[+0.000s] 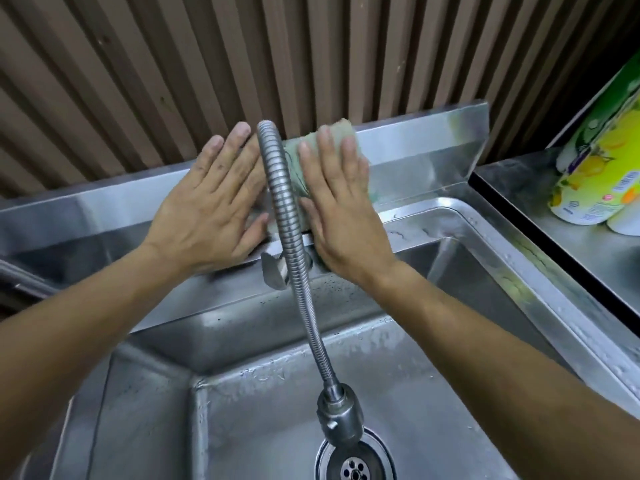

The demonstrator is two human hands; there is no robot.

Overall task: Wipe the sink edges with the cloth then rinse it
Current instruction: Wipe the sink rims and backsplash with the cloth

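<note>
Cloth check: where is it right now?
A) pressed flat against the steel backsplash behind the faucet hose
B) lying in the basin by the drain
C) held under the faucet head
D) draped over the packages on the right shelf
A: the cloth lies flat on the backsplash behind the faucet hose, under both hands, left hand and right hand, fingers straight.

A wall of brown vertical slats [145, 64] is seen running across the whole back of the scene. To the right, a steel counter [568, 233] is set beside it, edged by a dark strip. On that counter, rolls in yellow and green lemon-print wrapping [595, 168] are stood upright against the wall. Soft, even light is thrown over the metal surfaces.
</note>
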